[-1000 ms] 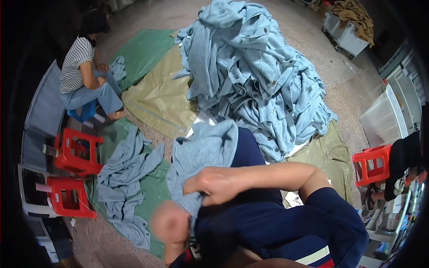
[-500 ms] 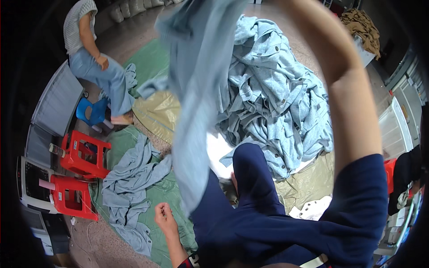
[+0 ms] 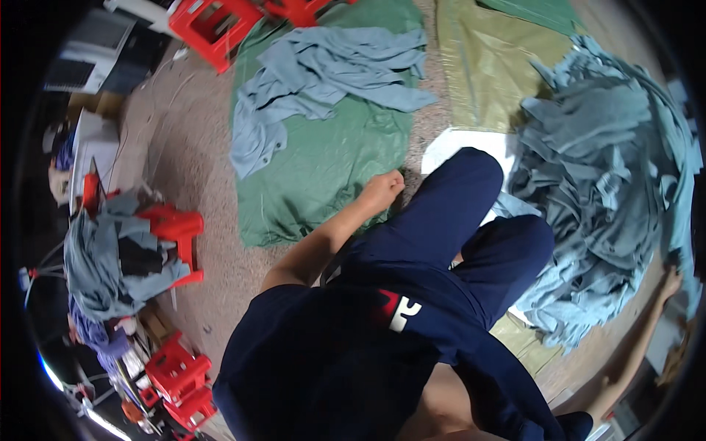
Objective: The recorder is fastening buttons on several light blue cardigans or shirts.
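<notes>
My left hand (image 3: pixel 382 189) is closed in a loose fist beside my left knee, over the edge of a green tarp (image 3: pixel 294 209); nothing shows in its fingers. Far out to the right, my right hand (image 3: pixel 671 282) grips a light blue knit garment (image 3: pixel 685 253) that stretches up along the pile's outer side. A large heap of grey-blue knit cardigans (image 3: pixel 599 162) lies to the right of my knees. More light blue cardigans (image 3: pixel 323 70) are spread loosely on the green tarp. The right fingers are small and blurred near the picture's rim.
Red stools (image 3: pixel 213 29) stand at the upper left. Another red stool (image 3: pixel 184 228) at the left has blue garments (image 3: pixel 103 257) draped by it. A yellowish tarp (image 3: pixel 485 66) and a white sheet (image 3: pixel 441 147) lie before me. More red stools (image 3: pixel 176 367) are at lower left.
The view has swung left. My right arm, raised in front with a light blue garment, now reaches far right with the garment beside the pile. My left hand remains closed and low.
</notes>
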The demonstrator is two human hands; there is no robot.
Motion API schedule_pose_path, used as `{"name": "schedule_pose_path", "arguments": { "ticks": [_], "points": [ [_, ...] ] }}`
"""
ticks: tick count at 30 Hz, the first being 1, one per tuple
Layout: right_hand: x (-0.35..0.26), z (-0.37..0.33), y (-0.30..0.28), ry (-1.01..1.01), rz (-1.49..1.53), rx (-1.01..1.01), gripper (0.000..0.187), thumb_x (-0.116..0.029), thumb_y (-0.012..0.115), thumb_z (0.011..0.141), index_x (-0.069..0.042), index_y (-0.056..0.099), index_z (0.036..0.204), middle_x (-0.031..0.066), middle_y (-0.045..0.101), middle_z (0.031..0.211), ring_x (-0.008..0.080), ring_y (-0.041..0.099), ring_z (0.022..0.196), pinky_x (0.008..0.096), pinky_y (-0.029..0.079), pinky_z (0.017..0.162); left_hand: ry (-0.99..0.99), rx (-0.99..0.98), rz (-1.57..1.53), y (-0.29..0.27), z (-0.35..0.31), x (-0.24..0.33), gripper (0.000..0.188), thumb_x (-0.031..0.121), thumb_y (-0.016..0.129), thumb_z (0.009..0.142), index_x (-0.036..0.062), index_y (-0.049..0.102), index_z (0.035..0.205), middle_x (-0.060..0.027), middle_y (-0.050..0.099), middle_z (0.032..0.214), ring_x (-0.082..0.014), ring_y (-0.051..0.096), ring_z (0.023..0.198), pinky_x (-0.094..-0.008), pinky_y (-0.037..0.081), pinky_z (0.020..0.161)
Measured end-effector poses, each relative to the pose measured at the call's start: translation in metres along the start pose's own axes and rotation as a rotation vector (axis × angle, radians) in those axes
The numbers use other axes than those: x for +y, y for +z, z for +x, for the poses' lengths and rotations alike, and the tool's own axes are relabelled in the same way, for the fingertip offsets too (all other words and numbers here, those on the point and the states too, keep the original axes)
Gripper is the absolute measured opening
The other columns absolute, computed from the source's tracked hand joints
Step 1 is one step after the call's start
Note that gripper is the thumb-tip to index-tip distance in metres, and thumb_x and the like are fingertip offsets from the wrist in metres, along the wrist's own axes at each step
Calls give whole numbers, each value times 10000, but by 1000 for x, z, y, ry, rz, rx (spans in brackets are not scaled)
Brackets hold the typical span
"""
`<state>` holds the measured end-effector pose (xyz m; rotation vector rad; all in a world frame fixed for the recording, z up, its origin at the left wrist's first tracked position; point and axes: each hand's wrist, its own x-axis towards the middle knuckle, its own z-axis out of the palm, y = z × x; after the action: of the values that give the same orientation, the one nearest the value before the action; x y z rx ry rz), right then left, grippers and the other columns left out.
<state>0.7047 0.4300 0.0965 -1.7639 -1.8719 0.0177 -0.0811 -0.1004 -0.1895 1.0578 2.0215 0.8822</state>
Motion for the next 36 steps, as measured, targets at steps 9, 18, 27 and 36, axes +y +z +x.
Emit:
{"name": "schedule_pose_path", "arguments": {
  "ticks": [9, 18, 27, 36],
  "points": [
    [-12, -106, 201, 838, 1095, -13, 247, -268, 574, 941, -69, 606, 1082, 58, 665, 887, 157, 597, 689, 242, 403, 524, -426, 65, -82, 23, -31, -138, 168, 184, 646, 837, 40, 632, 923, -119, 681, 763, -249, 667, 714, -371, 515, 670],
    [-109, -270, 171, 1262, 1481, -266, 253, -119, 562, 962, 56, 563, 1144, 199, 661, 1041, 212, 626, 783, 228, 422, 534, -777, -60, 223, 31, 31, -208, 302, 174, 530, 854, 49, 640, 1105, -207, 619, 1200, -383, 595, 1120, -458, 500, 930],
    [-169, -406, 128, 1232, 750, -521, 141, -267, 593, 945, -147, 648, 895, -40, 626, 715, 82, 481, 491, 217, 355, 457, -617, -71, 282, 51, 74, -231, 268, 200, 502, 871, 47, 653, 1030, -214, 648, 1096, -381, 627, 1025, -483, 498, 882],
    [-372, -428, 140, 212, 464, -161, 279, -181, 536, 982, 12, 572, 1181, 97, 603, 1102, 175, 551, 1025, 300, 395, 964, -636, -144, 298, 62, 87, -217, 368, 176, 561, 837, 52, 564, 1183, -225, 595, 1205, -393, 572, 1137, -476, 466, 966]
  ]
}}
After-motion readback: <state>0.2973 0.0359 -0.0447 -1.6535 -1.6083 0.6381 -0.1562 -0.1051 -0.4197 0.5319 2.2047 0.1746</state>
